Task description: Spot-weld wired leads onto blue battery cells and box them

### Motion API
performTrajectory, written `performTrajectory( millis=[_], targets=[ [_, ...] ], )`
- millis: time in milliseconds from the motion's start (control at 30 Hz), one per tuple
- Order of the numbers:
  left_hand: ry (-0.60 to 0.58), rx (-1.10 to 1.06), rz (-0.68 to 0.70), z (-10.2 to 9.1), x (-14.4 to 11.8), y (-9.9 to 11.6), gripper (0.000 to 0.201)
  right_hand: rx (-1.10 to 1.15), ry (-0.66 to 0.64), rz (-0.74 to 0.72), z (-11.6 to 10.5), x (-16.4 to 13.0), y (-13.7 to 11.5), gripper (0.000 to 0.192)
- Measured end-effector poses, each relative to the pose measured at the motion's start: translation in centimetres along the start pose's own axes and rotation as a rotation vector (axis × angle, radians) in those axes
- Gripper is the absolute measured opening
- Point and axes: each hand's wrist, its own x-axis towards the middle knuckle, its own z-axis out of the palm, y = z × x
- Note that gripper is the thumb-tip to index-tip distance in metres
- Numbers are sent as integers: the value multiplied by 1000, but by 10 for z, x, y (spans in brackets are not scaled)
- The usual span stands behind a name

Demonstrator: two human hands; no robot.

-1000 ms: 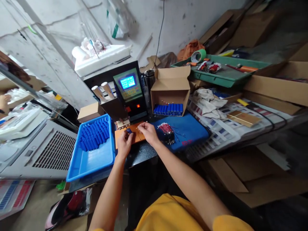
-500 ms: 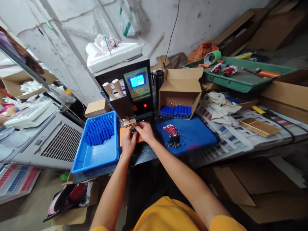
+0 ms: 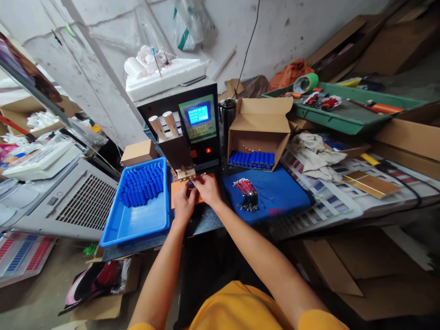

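Observation:
My left hand (image 3: 184, 201) is closed, fingertips pinching a small blue battery cell (image 3: 190, 185) under the electrode pins of a spot welder (image 3: 178, 153). My right hand (image 3: 206, 189) is closed beside it, pinching a thin wire lead with a whitish tip at the same spot; fingers hide most of it. Both hands rest over an orange block (image 3: 177, 187) at the welder's foot. Left of them, a blue tray (image 3: 137, 227) holds rows of blue cells (image 3: 142, 185). To the right, a bundle of red and black wire leads (image 3: 248, 192) lies on a blue mat (image 3: 288, 195).
An open cardboard box (image 3: 259, 123) behind the mat holds more blue cells. The welder's lit screen (image 3: 198, 114) faces me. A green tray (image 3: 364, 121) with tape and tools is at back right. A small carton (image 3: 138, 153) stands behind the blue tray.
The view has shifted very slightly. Both hands stay at the welder's pins in nearly the same pose, and a whitish tip now shows above my right fingers.

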Motion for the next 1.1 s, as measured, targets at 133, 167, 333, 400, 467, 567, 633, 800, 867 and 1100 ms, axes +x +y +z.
performTrajectory(
  millis=[133, 167, 333, 400, 467, 567, 633, 800, 867, 1100],
  targets=[
    [3, 14, 5, 1, 0, -1, 21, -40, 11, 12, 1, 0, 0, 10],
    [7, 17, 8, 1, 0, -2, 21, -45, 12, 11, 1, 0, 0, 10],
    [6, 36, 14, 2, 0, -4, 20, -42, 3, -10, 1, 0, -1, 10],
    [9, 42, 18, 2, 0, -5, 20, -45, 1, -16, 1, 0, -2, 10],
    [16, 43, 22, 2, 0, -5, 21, -53, -1, -18, 0, 0, -2, 10],
    [19, 40, 20, 2, -1, -4, 22, -60, -3, -19, 0, 0, -1, 10],
    [13, 38, 13, 2, -1, -2, 21, -60, -8, -21, 0, 0, 1, 9],
    [15, 43, 7, 1, -1, 2, 18, -78, -7, -17, 0, 1, 4, 10],
    [14, 49, 8, 1, -1, 2, 18, -86, -12, -8, -1, 0, 4, 10],
    [5, 45, 18, 1, -1, -3, 20, -78, -12, -13, -1, 0, 1, 9]
  ],
)
